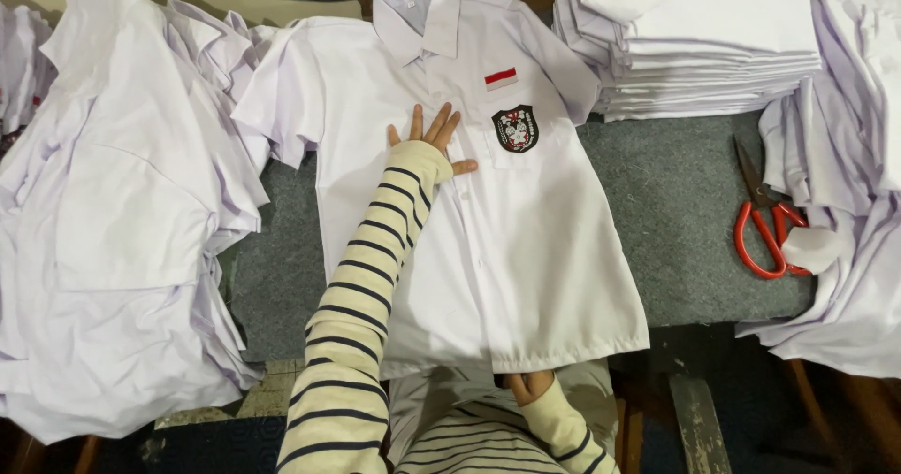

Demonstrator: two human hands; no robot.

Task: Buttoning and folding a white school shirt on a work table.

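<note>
Head view looks straight down on a work table [685,202] covered in grey felt-like cloth, its near edge showing worn wood and a dark floor below. A white short-sleeved shirt [526,249] lies flat and face up in the middle of the table, collar away from the person, buttoned, with a small red-and-white flag patch and a dark shield badge [514,128] on the chest pocket. To the left a loose heap of white shirts [113,211] spills over the table edge and overlaps the spread shirt's sleeve. At the far right stands a neat stack of folded shirts [694,42], touching the other sleeve, and beyond it another rumpled pile of white cloth [845,202] hangs down the right side. Red-handled scissors [765,225] lie on the grey cloth just beside that pile, their handles partly covered by a small white scrap. The left hand [434,141], in a striped sleeve that hides most of the palm, lies flat with fingers spread wide on the shirt's chest, just left of the badge, holding nothing. The right hand [530,385] is at the hem near the table edge, fingers curled under the cloth; whether it pinches the hem cannot be told.
</note>
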